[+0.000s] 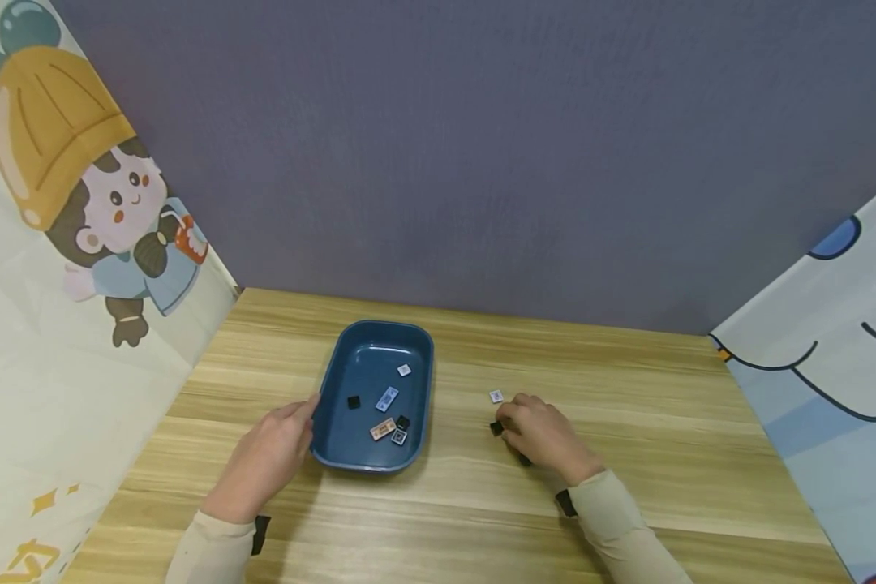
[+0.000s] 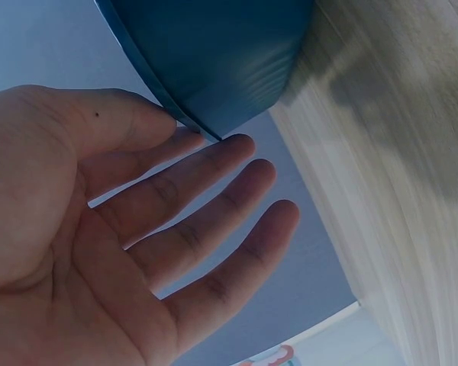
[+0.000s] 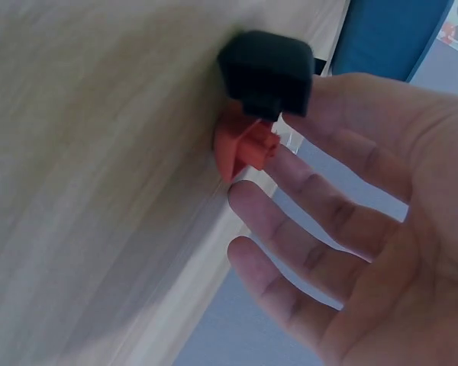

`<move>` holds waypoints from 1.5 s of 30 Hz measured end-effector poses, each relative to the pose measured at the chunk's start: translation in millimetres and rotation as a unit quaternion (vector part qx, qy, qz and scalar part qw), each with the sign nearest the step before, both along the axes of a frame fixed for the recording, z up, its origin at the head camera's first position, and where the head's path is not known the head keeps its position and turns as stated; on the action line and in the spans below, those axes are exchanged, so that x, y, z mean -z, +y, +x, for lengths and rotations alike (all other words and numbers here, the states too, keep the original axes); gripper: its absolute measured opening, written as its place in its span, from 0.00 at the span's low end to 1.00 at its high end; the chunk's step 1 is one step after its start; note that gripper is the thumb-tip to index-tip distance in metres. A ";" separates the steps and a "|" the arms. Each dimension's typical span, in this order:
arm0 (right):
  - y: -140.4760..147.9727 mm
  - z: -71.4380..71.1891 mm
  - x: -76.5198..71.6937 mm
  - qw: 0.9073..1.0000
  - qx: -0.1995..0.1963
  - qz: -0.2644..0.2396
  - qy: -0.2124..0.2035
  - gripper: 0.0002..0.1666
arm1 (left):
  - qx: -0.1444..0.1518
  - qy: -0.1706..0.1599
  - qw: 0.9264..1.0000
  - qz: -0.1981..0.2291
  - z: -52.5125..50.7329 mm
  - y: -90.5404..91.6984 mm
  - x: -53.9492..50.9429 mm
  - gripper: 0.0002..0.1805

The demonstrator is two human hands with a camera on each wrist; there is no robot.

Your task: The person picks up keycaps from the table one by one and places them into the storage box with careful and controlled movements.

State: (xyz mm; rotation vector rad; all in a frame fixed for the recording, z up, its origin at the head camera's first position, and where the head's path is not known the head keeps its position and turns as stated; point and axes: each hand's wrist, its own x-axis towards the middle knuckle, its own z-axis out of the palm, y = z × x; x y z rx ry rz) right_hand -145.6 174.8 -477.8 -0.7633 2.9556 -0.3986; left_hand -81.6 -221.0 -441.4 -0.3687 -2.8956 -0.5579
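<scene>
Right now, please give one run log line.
left hand: touches blue tray | right hand: at black piece, grip unclear | inside tray: small pieces

**Both hands forward, well apart**

Both forearms come in from the bottom edge of the head view, light sleeves down to the wrists. Left hand (image 1: 270, 454): four fingers (image 2: 206, 221) nearly straight, gaps between them, thumb tip close to the index finger. Right hand (image 1: 543, 434): back up, palm down; middle, ring and little fingers gently bent, slightly spread. Right index tip hidden in the wrist view; can't call thumb-index contact.
</scene>
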 end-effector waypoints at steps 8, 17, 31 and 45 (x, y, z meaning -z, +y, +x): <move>-0.4 0.8 -3.2 1.000 0.002 -0.003 0.014 0.12 | 0.002 0.002 1.000 0.002 0.3 0.6 0.3 0.25; -7.6 1.1 -21.7 0.996 -0.033 -0.030 0.079 0.15 | 0.002 0.002 1.000 0.002 -0.1 0.9 0.8 0.25; -65.5 2.2 -82.2 0.981 -0.085 -0.072 0.161 0.15 | 0.002 0.001 1.000 -0.006 -1.6 0.6 0.3 0.25; -97.0 4.2 -96.6 0.980 -0.116 -0.078 0.140 0.14 | 0.003 0.003 1.000 0.000 1.7 0.8 0.7 0.26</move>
